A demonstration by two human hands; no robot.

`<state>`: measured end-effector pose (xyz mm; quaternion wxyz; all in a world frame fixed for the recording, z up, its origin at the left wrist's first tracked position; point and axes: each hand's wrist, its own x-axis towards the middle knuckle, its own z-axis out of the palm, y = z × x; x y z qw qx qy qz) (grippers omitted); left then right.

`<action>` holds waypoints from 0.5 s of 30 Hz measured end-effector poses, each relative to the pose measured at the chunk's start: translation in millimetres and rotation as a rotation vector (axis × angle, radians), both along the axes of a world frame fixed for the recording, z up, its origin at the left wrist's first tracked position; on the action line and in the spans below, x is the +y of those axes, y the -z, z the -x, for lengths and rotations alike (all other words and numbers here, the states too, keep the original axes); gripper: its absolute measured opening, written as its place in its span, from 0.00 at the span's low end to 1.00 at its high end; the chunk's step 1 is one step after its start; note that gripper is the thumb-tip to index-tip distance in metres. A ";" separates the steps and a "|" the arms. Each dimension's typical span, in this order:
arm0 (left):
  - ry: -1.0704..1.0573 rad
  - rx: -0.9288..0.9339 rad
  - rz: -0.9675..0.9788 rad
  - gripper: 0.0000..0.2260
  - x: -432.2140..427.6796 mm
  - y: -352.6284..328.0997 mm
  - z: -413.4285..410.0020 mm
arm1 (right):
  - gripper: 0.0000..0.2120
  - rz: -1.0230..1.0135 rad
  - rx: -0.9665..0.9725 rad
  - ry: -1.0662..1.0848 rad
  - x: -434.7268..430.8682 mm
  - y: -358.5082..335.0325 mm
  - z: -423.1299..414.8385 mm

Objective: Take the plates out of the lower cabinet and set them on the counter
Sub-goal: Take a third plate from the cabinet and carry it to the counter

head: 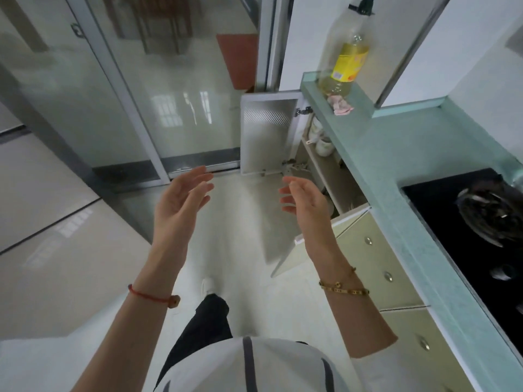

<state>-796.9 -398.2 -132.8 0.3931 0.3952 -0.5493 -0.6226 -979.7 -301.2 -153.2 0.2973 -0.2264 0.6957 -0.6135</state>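
Open floor [240,222] runs ahead of the person, bounded on the left by a sliding glass door [158,89] and on the right by the cabinet run under the worktop [396,148]. The worktop's front edge overhangs the cabinet fronts.

The lower cabinet [336,179] stands open with two doors swung out. The far door [266,134] projects squarely into the floor space. The near door [291,250] angles out beneath the right forearm. The passage between the two doors is unobstructed.

The left hand [181,205] and the right hand [307,203] are both raised over the floor, palms facing each other, fingers relaxed and spread, holding nothing. The right hand is just in front of the cabinet opening; the left hand is well apart from it.

White crockery [321,141] sits on the upper shelf inside the cabinet, beyond and to the right of the right hand. The pieces are too small to identify as plates. The lower compartment is largely hidden behind the right hand.

Count:
- Two hands
- Two open doors
- One oil bottle [345,52] on the worktop's far end
- One pink crumpled item [342,107] beside the bottle
- One black hob [452,210]
- Three drawer knobs [388,276]
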 end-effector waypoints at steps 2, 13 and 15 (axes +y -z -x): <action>0.007 -0.005 -0.001 0.12 -34.9 7.8 14.8 | 0.11 -0.007 -0.002 0.009 -30.8 6.1 13.5; 0.258 -0.026 -0.012 0.12 -267.1 14.9 120.4 | 0.12 0.025 -0.088 0.269 -228.9 23.1 85.5; 0.315 -0.033 -0.019 0.12 -297.8 15.1 143.9 | 0.12 0.022 -0.091 0.322 -252.1 25.3 96.8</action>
